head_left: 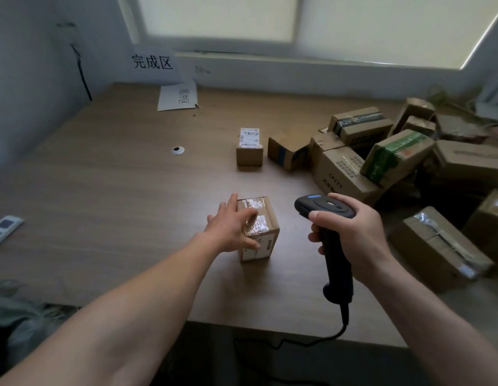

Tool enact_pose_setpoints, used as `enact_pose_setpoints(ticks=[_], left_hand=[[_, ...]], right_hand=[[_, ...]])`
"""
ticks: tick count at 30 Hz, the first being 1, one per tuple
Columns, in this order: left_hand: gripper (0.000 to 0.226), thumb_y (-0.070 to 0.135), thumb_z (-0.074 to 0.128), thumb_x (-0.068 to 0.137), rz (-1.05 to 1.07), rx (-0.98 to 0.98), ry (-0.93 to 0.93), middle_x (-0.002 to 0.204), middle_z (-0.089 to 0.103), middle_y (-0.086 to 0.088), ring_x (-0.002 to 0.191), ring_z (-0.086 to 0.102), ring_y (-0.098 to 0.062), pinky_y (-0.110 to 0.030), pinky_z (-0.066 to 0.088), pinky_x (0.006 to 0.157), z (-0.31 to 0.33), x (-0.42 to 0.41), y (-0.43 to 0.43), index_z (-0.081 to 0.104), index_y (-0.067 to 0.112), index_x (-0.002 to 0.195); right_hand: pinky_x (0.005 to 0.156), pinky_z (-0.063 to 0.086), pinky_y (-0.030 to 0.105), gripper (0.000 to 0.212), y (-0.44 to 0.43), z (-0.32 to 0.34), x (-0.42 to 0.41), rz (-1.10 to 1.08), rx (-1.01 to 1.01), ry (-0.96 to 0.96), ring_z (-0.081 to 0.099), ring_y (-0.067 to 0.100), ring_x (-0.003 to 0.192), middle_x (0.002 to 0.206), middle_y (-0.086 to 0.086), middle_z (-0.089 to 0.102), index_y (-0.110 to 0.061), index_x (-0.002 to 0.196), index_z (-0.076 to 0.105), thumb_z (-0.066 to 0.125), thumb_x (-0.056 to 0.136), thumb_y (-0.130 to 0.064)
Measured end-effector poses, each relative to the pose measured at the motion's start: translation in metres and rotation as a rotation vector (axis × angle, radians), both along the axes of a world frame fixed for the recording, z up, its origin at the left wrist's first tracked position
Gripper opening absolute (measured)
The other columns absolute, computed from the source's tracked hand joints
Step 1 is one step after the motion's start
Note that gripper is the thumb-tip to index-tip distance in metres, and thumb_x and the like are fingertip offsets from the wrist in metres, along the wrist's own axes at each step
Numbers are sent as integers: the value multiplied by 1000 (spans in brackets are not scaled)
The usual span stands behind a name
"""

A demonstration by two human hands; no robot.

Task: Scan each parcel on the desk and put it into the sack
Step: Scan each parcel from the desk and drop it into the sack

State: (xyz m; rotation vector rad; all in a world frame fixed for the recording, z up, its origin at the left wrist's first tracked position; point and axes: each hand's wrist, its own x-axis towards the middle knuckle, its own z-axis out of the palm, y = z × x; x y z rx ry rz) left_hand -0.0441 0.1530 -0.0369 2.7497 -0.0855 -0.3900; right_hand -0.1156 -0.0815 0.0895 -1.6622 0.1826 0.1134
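Observation:
A small cardboard parcel [265, 218] with shiny tape on top and a white label on its near face stands on the brown desk [117, 190] near the front. My left hand [231, 228] lies over its left side with fingers spread and straight, touching the top. My right hand [353, 232] grips a black barcode scanner [329, 215] by the handle, just right of the parcel, head pointing left. Its cable hangs over the desk's front edge. A grey-green sack [22, 316] shows at the lower left, below the desk.
Another small parcel [249, 147] with a label on top stands mid-desk. Several cardboard boxes [387, 157] are heaped along the right side. Two paper signs [158, 65] sit at the back wall, a remote control [2, 229] lies at the left edge.

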Motion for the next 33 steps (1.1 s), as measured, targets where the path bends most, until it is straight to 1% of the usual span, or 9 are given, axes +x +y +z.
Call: enact_pose_setpoints(ticks=[3,6,10,12,14,19,25,28,33], left_hand=[[102,36,92,66,11,-117,32,161,11,-2,149,19,-29,-45,30,121,-9,-2,4,37,44,151],[99,22,92,66,58,-219,21,160,8,0,147,26,-30,-40,32,120,-13,-3,0,42,40,150],[83,9,85,68,38,-250,2,154,10,2,128,48,-35,-33,50,102,-13,-3,-13,49,38,137],[79,13,86,66,-12,-239,-19,146,15,2,120,51,-33,-28,49,96,-10,-4,-19,51,35,133],[79,24,87,62,-87,-191,-48,136,18,3,116,50,-31,-28,47,99,-6,-3,-27,51,34,132],[96,60,80,64,-189,101,-141,137,28,-4,118,46,-28,-46,45,102,1,6,-52,34,40,146],[100,76,79,56,-179,59,-248,131,45,0,110,46,-23,-44,44,92,-12,3,-84,37,25,131],[103,73,81,57,-267,89,-69,146,37,-2,124,42,-28,-49,42,102,-26,0,-91,36,25,136],[99,59,86,58,-286,173,121,136,44,-6,119,46,-32,-51,46,99,-36,-1,-96,34,31,137]], right_hand=[[62,54,44,51,-4,-2,0,-15,1,15,71,33,68,86,22,72,-23,119,56,81,77,-7],[61,55,43,52,-7,-4,-1,-17,-8,16,72,34,70,84,21,72,-22,120,55,81,78,-7],[60,55,44,53,-13,-6,0,-19,-15,17,72,36,71,84,20,72,-22,121,55,81,78,-7],[60,55,43,53,-17,-6,0,-24,-22,15,73,39,74,83,19,72,-22,122,56,81,77,-8],[60,55,43,51,-22,-6,1,-32,-30,8,73,39,74,83,19,72,-23,120,56,81,78,-9],[60,54,43,46,-31,-7,-1,-42,-19,2,72,36,71,82,20,71,-25,113,57,81,78,-8],[61,54,44,47,-45,-13,-2,-75,3,18,71,35,69,82,21,71,-25,113,57,81,78,-7],[60,52,43,53,-55,-16,-4,-98,16,37,70,32,67,82,20,70,-21,123,55,80,78,-7],[60,53,42,58,-68,-22,-5,-121,13,50,72,31,68,84,20,71,-21,128,54,81,78,-10]])
